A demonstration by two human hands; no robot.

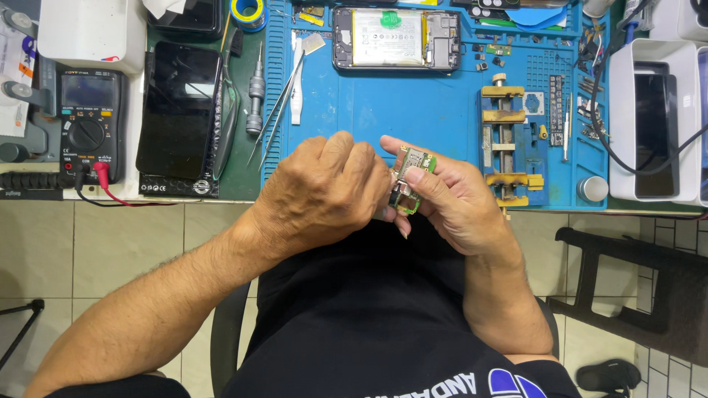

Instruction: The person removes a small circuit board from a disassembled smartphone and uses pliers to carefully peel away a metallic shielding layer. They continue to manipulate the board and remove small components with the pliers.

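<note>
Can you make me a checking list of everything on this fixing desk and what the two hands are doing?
Surface: blue work mat on a desk.
Job's things: small green circuit board, held between both hands; opened phone lies face down on the mat.
Clutter: tweezers, screwdriver, clamp jig, dark phone, multimeter.
Hands: left hand closed at the board's edge; right hand gripping the board.
Cables: red lead, black cable.
Surroundings: tiled floor, black stool.
</note>
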